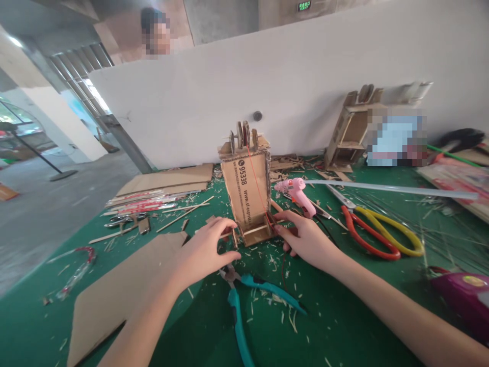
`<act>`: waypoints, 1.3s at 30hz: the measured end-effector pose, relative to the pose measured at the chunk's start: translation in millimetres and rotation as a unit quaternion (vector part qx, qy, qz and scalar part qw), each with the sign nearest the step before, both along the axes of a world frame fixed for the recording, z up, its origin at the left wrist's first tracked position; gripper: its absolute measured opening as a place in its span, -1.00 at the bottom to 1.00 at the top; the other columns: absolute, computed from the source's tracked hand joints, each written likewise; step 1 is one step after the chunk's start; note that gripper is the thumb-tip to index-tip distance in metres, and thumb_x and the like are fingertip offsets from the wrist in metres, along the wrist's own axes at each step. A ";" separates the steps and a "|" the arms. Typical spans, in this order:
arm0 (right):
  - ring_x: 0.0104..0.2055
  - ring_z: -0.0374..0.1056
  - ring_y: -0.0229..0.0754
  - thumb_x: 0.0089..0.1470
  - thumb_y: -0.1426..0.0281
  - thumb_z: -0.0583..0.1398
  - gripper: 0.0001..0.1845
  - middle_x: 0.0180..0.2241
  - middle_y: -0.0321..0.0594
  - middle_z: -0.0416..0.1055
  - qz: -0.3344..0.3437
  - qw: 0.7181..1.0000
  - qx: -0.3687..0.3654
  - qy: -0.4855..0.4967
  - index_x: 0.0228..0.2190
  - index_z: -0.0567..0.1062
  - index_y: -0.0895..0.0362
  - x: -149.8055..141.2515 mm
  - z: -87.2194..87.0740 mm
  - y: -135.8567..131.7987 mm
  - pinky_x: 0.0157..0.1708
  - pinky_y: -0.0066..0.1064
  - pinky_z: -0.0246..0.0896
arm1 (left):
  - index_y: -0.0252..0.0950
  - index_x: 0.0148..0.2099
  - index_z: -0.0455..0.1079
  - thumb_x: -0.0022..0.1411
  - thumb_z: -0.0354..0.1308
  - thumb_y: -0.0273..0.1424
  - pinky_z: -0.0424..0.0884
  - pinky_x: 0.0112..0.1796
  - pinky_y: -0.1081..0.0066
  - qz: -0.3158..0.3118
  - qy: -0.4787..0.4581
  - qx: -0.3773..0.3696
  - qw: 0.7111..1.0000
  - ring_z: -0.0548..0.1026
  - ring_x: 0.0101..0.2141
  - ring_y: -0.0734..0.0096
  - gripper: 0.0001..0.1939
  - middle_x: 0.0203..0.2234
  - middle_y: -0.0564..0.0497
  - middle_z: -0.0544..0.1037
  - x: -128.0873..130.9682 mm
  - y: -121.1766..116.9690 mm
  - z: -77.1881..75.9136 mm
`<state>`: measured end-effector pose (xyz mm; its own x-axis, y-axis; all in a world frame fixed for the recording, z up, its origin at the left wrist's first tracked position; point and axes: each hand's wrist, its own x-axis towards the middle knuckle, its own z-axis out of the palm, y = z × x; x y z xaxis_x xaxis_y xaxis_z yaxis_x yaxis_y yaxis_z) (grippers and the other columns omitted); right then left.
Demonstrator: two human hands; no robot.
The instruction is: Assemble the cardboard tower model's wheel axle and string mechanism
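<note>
The box (241, 196) stands between the left hand (208, 248), fingers spread, and the right hand (305, 238), by its lower corner (whether pinching, I can't tell).

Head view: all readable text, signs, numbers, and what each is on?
"95338": upright cardboard frame, front panel, printed sideways.
"www.sf-express": same panel, beside the number; its ending is unclear.
"EXIT": green lit sign, up behind the white partition.
Too small to read: fine print lines alongside the panel's large text.
Too blurred: yellow label on the purple tool.
</note>
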<state>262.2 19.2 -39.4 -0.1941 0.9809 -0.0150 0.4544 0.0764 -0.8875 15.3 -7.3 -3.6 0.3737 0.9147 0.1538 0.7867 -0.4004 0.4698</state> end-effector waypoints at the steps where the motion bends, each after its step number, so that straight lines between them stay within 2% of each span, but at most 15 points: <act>1: -0.60 0.36 -0.26 0.13 0.27 0.09 -0.72 -0.63 -0.38 0.34 0.000 1.000 0.002 0.000 -0.12 0.37 0.06 0.3 -0.8 0.2 -0.68 -0.48 0.29 | -0.11 -0.03 0.28 0.11 0.23 -0.28 0.45 -0.18 0.31 0.006 -0.002 0.001 1.000 0.48 -0.11 0.26 -0.63 -0.09 0.02 0.44 0.6 0.5 -1.0; 4: -0.63 0.35 -0.25 0.12 0.25 0.09 -0.71 -0.68 -0.40 0.31 0.003 1.000 0.007 -0.004 -0.12 0.38 0.06 1.7 -1.5 0.1 -0.67 -0.47 0.30 | -0.13 -0.07 0.31 0.16 0.20 -0.28 0.43 -0.18 0.34 0.021 -0.009 -0.002 1.000 0.48 -0.13 0.31 -0.72 -0.13 0.04 0.45 2.8 1.6 -1.7; 12: -0.68 0.32 -0.26 0.10 0.21 0.11 -0.68 -0.72 -0.41 0.31 0.017 1.000 0.011 0.006 -0.15 0.41 0.10 4.3 1.6 -1.6 -0.67 -0.46 0.29 | -0.11 0.00 0.34 0.22 0.14 -0.22 0.40 -0.25 0.35 0.022 0.009 0.006 1.000 0.47 -0.22 0.33 -0.70 -0.12 0.05 0.43 4.5 -0.9 0.9; 20: -0.71 0.29 -0.27 0.11 0.16 0.10 -0.64 -0.76 -0.43 0.29 0.007 1.000 0.014 -0.012 -0.13 0.42 0.09 3.8 -5.7 1.9 -0.69 -0.50 0.23 | -0.09 -0.01 0.30 0.27 0.05 -0.23 0.39 -0.32 0.37 0.013 0.015 0.011 1.000 0.46 -0.31 0.36 -0.75 -0.11 0.03 0.40 6.1 0.5 -1.8; 25: -0.71 0.29 -0.27 0.10 0.14 0.10 -0.63 -0.76 -0.43 0.29 0.013 1.000 0.016 -0.011 -0.13 0.42 0.08 4.9 -7.9 2.6 -0.69 -0.49 0.23 | -0.12 -0.12 0.35 0.28 0.06 -0.25 0.39 -0.30 0.37 -0.013 -0.023 0.002 1.000 0.43 -0.25 0.33 -0.84 -0.19 0.04 0.39 5.6 3.1 -2.1; 30: -0.70 0.29 -0.26 0.12 0.14 0.09 -0.65 -0.75 -0.43 0.27 0.015 0.999 0.020 -0.024 -0.14 0.41 0.07 4.8 -5.3 1.2 -0.68 -0.48 0.21 | -0.12 -0.13 0.34 0.28 0.05 -0.25 0.38 -0.31 0.37 -0.008 -0.018 0.005 1.000 0.42 -0.23 0.32 -0.86 -0.19 0.06 0.40 5.9 4.1 -3.0; 32: -0.67 0.29 -0.27 0.13 0.17 0.07 -0.68 -0.67 -0.39 0.34 0.020 0.998 0.050 -0.043 -0.14 0.41 0.07 3.2 -2.0 -0.8 -0.66 -0.47 0.19 | -0.10 -0.10 0.31 0.28 0.04 -0.23 0.38 -0.33 0.37 0.000 -0.005 0.014 1.000 0.44 -0.24 0.31 -0.83 -0.16 0.05 0.38 6.1 3.9 -4.6; 35: -0.62 0.26 -0.32 0.15 0.23 0.06 -0.69 -0.35 -0.25 0.47 0.013 0.985 0.150 -0.084 -0.11 0.37 0.09 0.7 2.3 -4.4 -0.60 -0.42 0.21 | -0.09 -0.03 0.25 0.27 0.05 -0.20 0.39 -0.31 0.33 0.011 0.028 0.021 0.999 0.45 -0.31 0.34 -0.76 -0.10 0.04 0.36 6.0 3.1 -6.9; 39: -0.52 0.29 -0.34 0.16 0.26 0.07 -0.64 -0.02 -0.10 0.32 0.010 0.963 0.242 -0.118 -0.02 0.32 0.09 0.5 1.1 -6.2 -0.45 -0.35 0.31 | 0.01 0.14 0.14 0.27 0.06 -0.21 0.40 -0.33 0.33 0.000 0.062 0.031 0.998 0.45 -0.37 0.39 -0.60 -0.04 0.02 0.34 5.8 2.3 -7.5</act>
